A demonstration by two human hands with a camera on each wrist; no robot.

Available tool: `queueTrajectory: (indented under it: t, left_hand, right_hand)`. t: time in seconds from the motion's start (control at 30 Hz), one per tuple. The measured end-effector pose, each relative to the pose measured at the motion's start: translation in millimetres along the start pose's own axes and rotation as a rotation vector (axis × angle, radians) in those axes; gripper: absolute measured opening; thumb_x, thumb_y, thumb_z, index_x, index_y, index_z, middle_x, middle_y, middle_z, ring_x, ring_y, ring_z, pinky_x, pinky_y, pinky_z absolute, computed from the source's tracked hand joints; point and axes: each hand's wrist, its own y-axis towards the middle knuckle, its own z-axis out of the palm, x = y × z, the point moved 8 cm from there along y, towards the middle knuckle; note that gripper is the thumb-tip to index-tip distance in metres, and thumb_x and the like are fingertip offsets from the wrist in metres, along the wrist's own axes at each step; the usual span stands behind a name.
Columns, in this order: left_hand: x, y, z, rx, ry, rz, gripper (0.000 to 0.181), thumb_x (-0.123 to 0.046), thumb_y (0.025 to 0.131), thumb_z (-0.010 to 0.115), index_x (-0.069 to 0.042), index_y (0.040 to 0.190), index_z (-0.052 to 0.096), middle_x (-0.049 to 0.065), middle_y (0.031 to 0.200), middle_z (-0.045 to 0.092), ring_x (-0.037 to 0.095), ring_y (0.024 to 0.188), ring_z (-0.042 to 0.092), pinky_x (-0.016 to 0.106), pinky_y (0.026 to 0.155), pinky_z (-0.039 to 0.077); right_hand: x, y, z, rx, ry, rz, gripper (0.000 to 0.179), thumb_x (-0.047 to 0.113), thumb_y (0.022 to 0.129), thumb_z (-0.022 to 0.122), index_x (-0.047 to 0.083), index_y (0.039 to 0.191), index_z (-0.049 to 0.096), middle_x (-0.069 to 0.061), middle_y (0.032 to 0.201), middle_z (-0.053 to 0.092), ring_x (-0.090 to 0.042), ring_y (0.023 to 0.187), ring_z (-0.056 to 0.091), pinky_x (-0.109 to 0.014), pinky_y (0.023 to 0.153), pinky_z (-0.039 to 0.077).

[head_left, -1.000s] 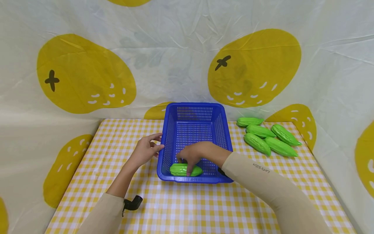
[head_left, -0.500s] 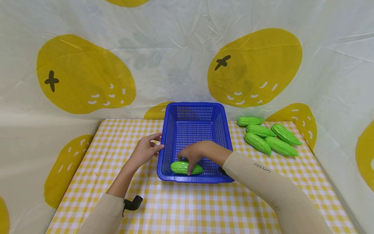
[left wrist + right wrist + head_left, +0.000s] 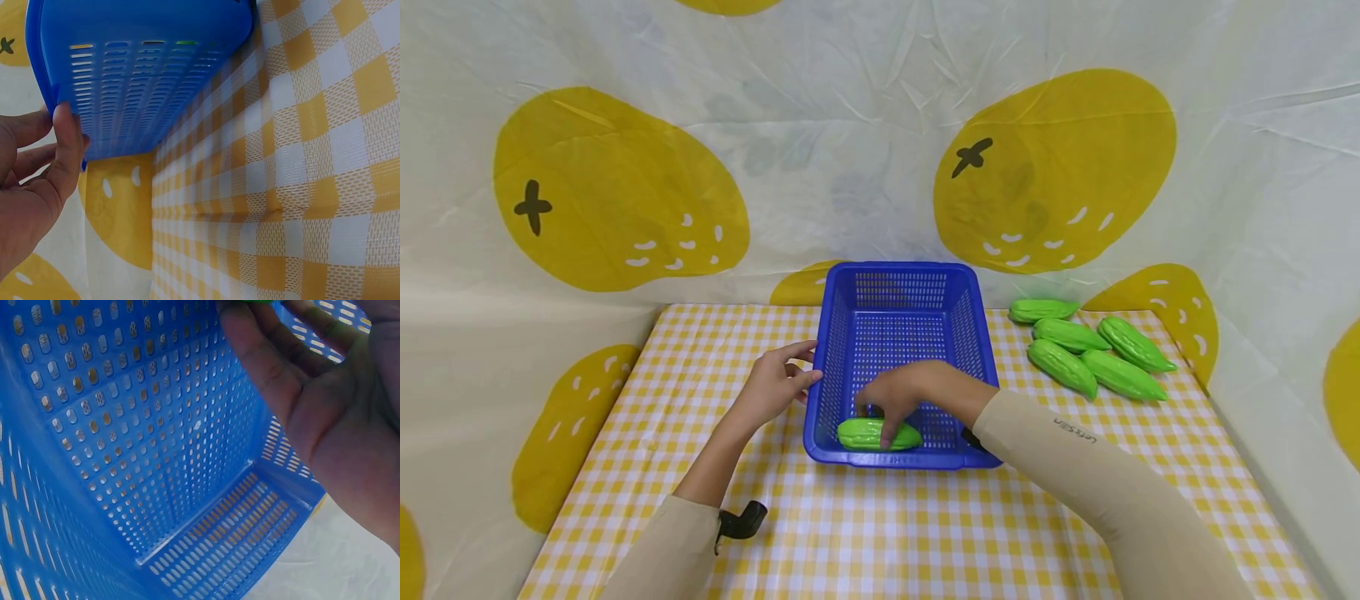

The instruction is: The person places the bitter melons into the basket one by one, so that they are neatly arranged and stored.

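Observation:
A blue plastic basket (image 3: pixel 901 333) with slotted walls stands in the middle of the table. Inside it, near the front wall, a green bitter melon (image 3: pixel 853 433) lies crosswise. My right hand (image 3: pixel 898 392) reaches in from above and grips this melon, thumb on the near side and fingers on the far side. Only a sliver of the bitter melon (image 3: pixel 253 301) shows at the top of the right wrist view. At the basket's left rim, my left hand (image 3: pixel 771 387) pinches the edge between thumb and fingers; the left wrist view shows the thumb (image 3: pixel 67 134) against the rim.
Several more green bitter melons (image 3: pixel 1060 367) lie in a loose group on the table, right of the basket. A yellow-and-white checked cloth (image 3: pixel 880 533) covers the table. Behind it hangs a pale curtain (image 3: pixel 842 183) printed with large yellow fruit.
The bitter melon and the right hand's fingers have shifted very slightly within the basket. My left hand stays at the rim, and the group on the right has not moved.

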Motion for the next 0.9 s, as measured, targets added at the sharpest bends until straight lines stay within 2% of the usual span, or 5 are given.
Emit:
queueTrajectory:
  t: [0.3,0.6,0.9]
  left_hand:
    - [0.7,-0.1,-0.1,-0.003,0.007,-0.006,0.053,-0.004,0.098,0.070,-0.001,0.148,0.054,0.022,0.123,0.065,0.018,0.074,0.069,0.057,0.069,0.065]
    - [0.3,0.6,-1.0,-0.002,0.003,-0.005,0.053,-0.004,0.098,0.070,0.000,0.148,0.054,0.022,0.123,0.064,0.019,0.073,0.069,0.057,0.069,0.065]
    - [0.5,1.1,-1.1,-0.003,0.012,-0.008,0.053,-0.005,0.098,0.070,0.000,0.148,0.054,0.023,0.122,0.065,0.018,0.073,0.069,0.052,0.065,0.066]
  right_hand:
    - [2,0.4,1,0.012,-0.003,-0.001,0.062,0.043,0.082,0.088,0.017,0.133,0.065,0.004,0.113,0.070,-0.009,0.100,0.064,-0.028,0.093,0.057]
    - [1,-4.1,-3,0.016,0.068,-0.022,0.063,0.039,0.082,0.089,0.014,0.134,0.064,0.002,0.112,0.070,-0.008,0.098,0.065,-0.025,0.090,0.057]
    - [-7,-20.7,-27,-0.049,0.101,-0.002,0.065,0.038,0.085,0.086,0.016,0.141,0.060,-0.005,0.126,0.069,-0.013,0.110,0.065,-0.031,0.097,0.057]
